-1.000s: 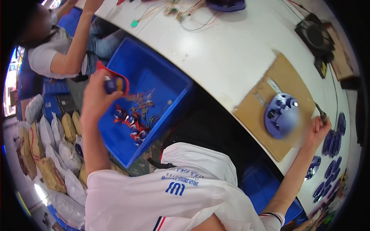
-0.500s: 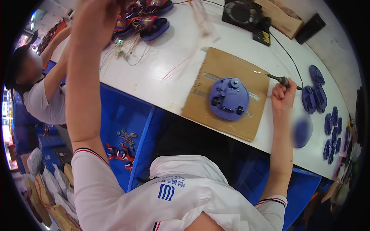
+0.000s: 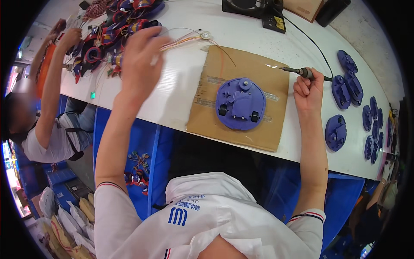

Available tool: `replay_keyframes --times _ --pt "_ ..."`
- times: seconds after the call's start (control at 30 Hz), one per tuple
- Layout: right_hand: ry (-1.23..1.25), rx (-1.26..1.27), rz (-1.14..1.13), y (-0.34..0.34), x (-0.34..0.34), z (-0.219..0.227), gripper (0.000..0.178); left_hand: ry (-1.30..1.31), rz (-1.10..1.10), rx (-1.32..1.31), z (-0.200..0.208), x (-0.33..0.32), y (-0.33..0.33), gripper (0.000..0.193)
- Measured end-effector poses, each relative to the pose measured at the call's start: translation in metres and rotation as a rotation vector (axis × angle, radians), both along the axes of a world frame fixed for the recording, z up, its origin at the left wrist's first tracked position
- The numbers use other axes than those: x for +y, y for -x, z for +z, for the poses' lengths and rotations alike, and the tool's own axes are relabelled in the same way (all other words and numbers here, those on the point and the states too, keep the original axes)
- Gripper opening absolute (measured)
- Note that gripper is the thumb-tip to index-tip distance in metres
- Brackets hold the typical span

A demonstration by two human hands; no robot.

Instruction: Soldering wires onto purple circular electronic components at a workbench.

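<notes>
My left hand, blurred by motion, is raised over the left of the table with its fingers bent. Thin coloured wires run from its fingers to a small round silver disc; whatever else it holds is hidden. A soldering iron sits in my right hand, its tip pointing left over the edge of a cardboard sheet. On this sheet lies a round purple toy base with two small black wheels, apart from both hands.
Red and blue toy parts with wires are heaped at the far left, near another person. More purple bases lie at the right. A black fan stands at the back. Blue bins are below the table edge.
My left hand has come back from the far heap, and the wires with the disc now trail from it across the table. My right hand still holds the soldering iron. The view has shifted.
</notes>
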State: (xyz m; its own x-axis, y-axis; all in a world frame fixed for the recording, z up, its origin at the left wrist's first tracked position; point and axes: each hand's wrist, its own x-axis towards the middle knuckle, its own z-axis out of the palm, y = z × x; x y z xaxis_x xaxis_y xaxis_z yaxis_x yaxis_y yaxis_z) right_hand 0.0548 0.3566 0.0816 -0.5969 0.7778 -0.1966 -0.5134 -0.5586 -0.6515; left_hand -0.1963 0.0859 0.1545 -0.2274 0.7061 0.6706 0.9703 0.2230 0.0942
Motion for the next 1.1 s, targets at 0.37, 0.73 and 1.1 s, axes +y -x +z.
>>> replay_keyframes --times 0.37,0.73,1.1 --pt "-0.049 -0.051 0.003 -0.003 -0.02 0.019 0.017 0.085 -0.492 -0.34 -0.061 0.097 -0.018 0.009" --pt "-0.481 -0.257 0.107 -0.001 -0.076 0.027 0.016 -0.123 0.016 -0.845 -0.052 0.004 -0.141 0.011" --pt "-0.497 -0.27 0.172 -0.004 -0.081 0.024 0.011 -0.208 0.011 -0.544 -0.074 0.003 -0.156 0.022"
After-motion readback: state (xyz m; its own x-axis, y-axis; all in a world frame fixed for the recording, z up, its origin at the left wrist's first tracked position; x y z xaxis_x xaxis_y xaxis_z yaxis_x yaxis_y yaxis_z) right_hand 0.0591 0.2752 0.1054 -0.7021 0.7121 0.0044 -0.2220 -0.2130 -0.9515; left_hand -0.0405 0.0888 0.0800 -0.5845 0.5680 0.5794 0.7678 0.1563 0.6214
